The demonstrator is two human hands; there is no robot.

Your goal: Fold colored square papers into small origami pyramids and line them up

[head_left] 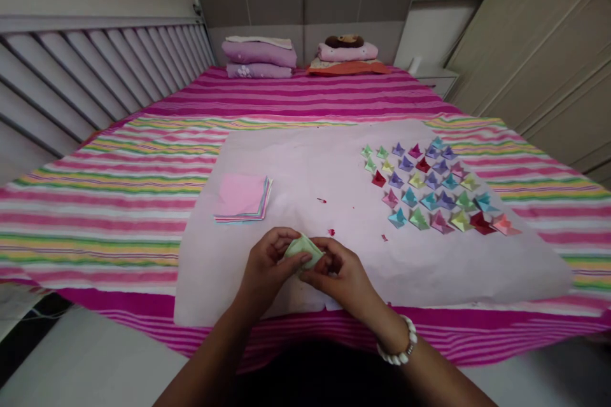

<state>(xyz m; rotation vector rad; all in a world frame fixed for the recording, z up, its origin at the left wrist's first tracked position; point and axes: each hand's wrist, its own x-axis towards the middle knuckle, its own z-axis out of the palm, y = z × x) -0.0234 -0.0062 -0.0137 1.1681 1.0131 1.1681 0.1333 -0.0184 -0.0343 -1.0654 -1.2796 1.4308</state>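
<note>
A small pale green folded paper [302, 250] sits between both hands above the white sheet [296, 165] on the bed. My left hand [267, 267] pinches its left side with fingers closed. My right hand [337, 273], with a white bead bracelet on the wrist, pinches its right side. A stack of coloured square papers [242, 197], pink on top, lies to the left of the hands. Several folded paper shapes [432, 187] in many colours lie in rows on the right of the sheet.
The bed carries a pink striped cover [119, 191]. Folded blankets and pillows [260, 54] lie at the headboard. A slatted rail [71, 70] runs along the left, a wardrobe [548, 44] stands on the right. Tiny red paper scraps [331, 231] lie near the hands.
</note>
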